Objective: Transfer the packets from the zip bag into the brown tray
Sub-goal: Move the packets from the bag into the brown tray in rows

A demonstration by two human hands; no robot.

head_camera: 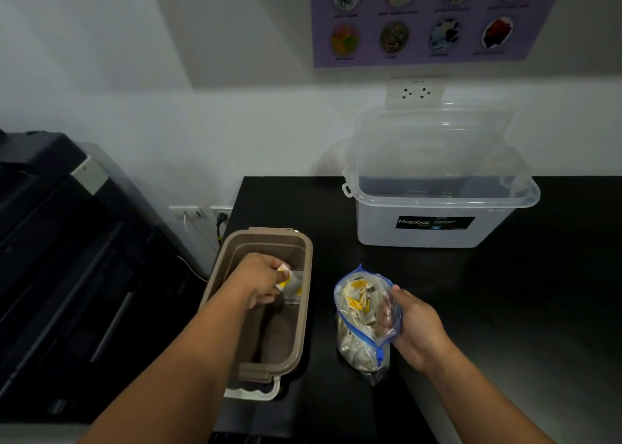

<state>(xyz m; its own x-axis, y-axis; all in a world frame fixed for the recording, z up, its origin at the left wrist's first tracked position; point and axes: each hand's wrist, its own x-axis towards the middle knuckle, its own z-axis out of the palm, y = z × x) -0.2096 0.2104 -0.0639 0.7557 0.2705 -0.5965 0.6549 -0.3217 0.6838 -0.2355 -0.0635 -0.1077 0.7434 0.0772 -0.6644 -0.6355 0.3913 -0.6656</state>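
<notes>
The tray (pixel 307 285) sits at the counter's (pixel 505 309) left edge, with the zip bag (pixel 361 312) standing just to its right. The left hand (pixel 262 282) is down inside the tray's far half, gripping packets (pixel 284 275). The right hand (pixel 417 329) holds the zip bag from its right side. Behind both, toward the wall, stands a storage box (pixel 437 228) — its lid (pixel 430 137) is propped at its back. A wall socket (pixel 415 92) sits above the lid, with a poster (pixel 420 16) higher still. A large machine (pixel 67 258) stands left of the counter.

open zip bag (pixel 365 319) of packets (pixel 356 300), beside brown tray (pixel 303 309)
</notes>
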